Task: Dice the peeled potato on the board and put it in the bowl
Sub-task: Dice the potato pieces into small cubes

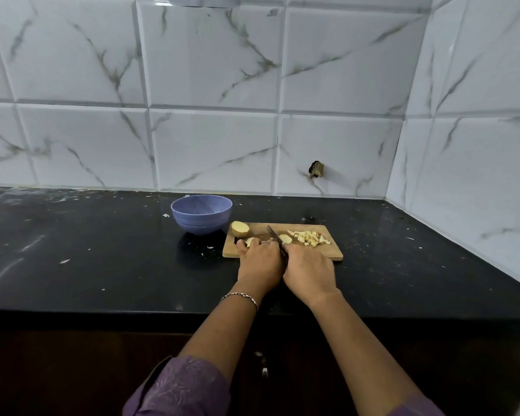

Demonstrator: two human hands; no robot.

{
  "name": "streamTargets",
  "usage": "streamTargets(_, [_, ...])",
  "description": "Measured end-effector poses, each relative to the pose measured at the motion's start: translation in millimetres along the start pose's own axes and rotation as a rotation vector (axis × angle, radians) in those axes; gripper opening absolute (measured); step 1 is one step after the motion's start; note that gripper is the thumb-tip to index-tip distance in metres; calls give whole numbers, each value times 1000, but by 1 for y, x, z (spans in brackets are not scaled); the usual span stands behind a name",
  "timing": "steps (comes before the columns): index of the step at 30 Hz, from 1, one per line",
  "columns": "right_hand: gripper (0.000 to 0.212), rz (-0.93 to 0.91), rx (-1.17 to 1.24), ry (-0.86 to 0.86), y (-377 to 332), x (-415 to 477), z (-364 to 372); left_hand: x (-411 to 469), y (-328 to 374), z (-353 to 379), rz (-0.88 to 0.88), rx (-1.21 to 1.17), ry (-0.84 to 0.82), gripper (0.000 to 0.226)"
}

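A wooden cutting board [327,253] lies on the black counter. My left hand [260,259] holds a piece of peeled potato [249,242] down on the board's near left part. My right hand [308,270] grips a knife [274,234], its blade slanting down beside the left fingers. A few cut strips [286,239] lie right of the blade. A pile of potato dice [309,238] sits on the board's right half. A potato half [240,229] rests at the board's far left corner. The purple bowl [201,214] stands just left of the board.
White marble-look tiles form the back wall and the right side wall, which meet in a corner at the far right. Small white scraps lie scattered on the black counter [102,250]. The counter's front edge runs below my wrists.
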State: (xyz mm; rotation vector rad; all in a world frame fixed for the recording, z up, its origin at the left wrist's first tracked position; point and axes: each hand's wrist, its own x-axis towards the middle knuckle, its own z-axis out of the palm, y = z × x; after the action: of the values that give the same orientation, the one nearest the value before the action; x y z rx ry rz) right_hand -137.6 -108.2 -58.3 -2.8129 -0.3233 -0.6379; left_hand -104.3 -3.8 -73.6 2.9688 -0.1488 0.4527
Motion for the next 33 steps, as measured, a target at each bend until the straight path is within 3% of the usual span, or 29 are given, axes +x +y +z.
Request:
streamTargets(15, [28, -30, -82, 69, -4, -4, 7, -1, 0, -2, -10, -10, 8, 26])
streamTargets(22, [36, 86, 120, 147, 4, -8, 10, -2, 2, -1, -28, -33, 28, 29])
streamTargets(27, [34, 252, 331, 114, 19, -1, 0, -1, 1, -3, -62, -82, 46, 28])
streamTargets(33, [33, 338, 408, 75, 31, 11, 1, 3, -1, -6, -135, -156, 104, 39])
